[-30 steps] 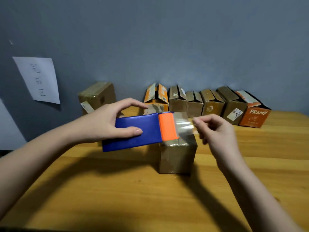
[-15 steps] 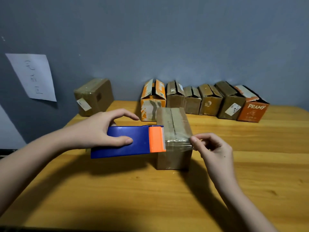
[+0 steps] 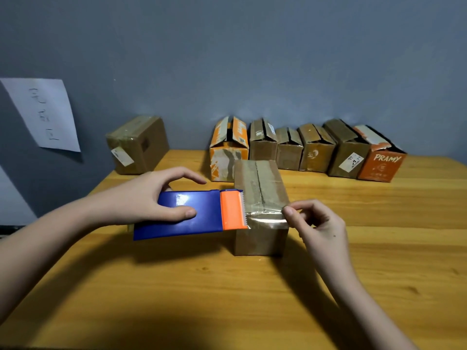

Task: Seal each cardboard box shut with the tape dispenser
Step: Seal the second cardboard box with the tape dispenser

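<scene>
Eight cardboard boxes: six open brown and orange cartons [image 3: 289, 147] far right, one taped brown box [image 3: 137, 145] far left, one brown box [image 3: 260, 198] near. Your left hand [image 3: 151, 195] grips one blue-and-orange plastic tape dispenser [image 3: 192, 214]; your right hand [image 3: 316, 223] pinches its clear tape strip [image 3: 265, 219].

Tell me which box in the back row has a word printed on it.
The orange box at the right end of the row against the wall. Its front reads PRAMY in white letters; the other five show only stickers, a faint logo or worn patches.

Grey-blue wall [image 3: 252, 59] (paper note [image 3: 43, 113] attached), wooden table [image 3: 202, 286]
</scene>
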